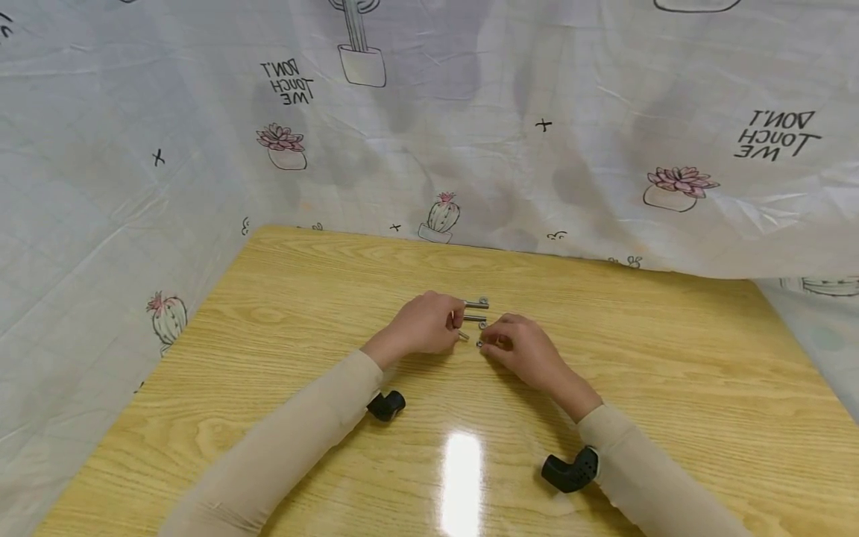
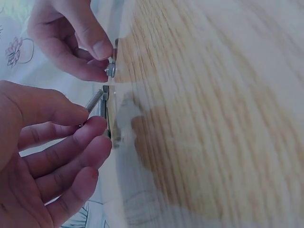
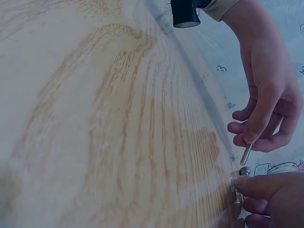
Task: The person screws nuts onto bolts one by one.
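Between thumb and fingertips, my left hand (image 1: 429, 322) pinches a thin threaded metal bolt (image 2: 94, 100); its free end points toward the right hand, and its other end is hidden in the fingers. My right hand (image 1: 525, 349) pinches a small metal nut (image 2: 111, 70) between thumb and finger. A short gap separates bolt and nut. Just beyond the hands, a bolt (image 1: 475, 318) lies on the table with a loose nut (image 1: 482, 325) near its end. Farther back lies another bolt (image 1: 476, 304), a nut (image 1: 483, 300) at its right end. The left fingers partly cover both bolts.
The wood-grain table (image 1: 322, 268) extends around both hands. A white printed sheet (image 1: 496, 164) hangs along its back and left sides. A black wrist device (image 1: 387, 406) sits at the left cuff, and another black device (image 1: 570, 470) at the right cuff.
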Demonstrator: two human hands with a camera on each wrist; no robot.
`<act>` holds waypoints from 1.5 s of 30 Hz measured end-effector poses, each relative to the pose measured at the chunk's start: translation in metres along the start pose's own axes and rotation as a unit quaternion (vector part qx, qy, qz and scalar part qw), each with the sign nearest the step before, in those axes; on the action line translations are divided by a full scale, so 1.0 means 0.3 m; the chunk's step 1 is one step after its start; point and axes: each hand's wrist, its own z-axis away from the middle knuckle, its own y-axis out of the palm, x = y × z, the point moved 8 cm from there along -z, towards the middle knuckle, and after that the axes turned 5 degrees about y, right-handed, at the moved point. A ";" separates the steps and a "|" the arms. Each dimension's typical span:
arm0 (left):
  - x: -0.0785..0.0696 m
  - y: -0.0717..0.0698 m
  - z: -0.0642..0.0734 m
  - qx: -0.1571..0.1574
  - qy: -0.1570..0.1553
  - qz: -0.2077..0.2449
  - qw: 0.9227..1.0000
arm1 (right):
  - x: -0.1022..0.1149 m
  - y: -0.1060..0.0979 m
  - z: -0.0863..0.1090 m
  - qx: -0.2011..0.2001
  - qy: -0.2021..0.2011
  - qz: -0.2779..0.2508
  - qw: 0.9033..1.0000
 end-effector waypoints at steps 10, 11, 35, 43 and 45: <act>0.029 0.003 0.005 0.000 0.001 0.058 0.998 | 0.006 0.009 -0.008 -0.002 -0.005 -0.001 1.000; 0.030 0.002 0.006 0.000 0.002 0.062 0.998 | 0.006 0.010 -0.008 -0.003 -0.007 -0.001 1.000; 0.022 -0.001 -0.004 -0.014 0.015 0.097 0.995 | 0.001 0.002 -0.011 -0.032 0.004 0.001 0.999; 0.014 -0.001 -0.004 -0.025 0.033 0.112 0.993 | -0.021 -0.019 -0.002 -0.056 0.035 -0.049 0.997; 0.011 0.000 -0.004 -0.028 0.036 0.120 0.992 | -0.031 -0.024 0.001 -0.063 0.045 -0.063 0.995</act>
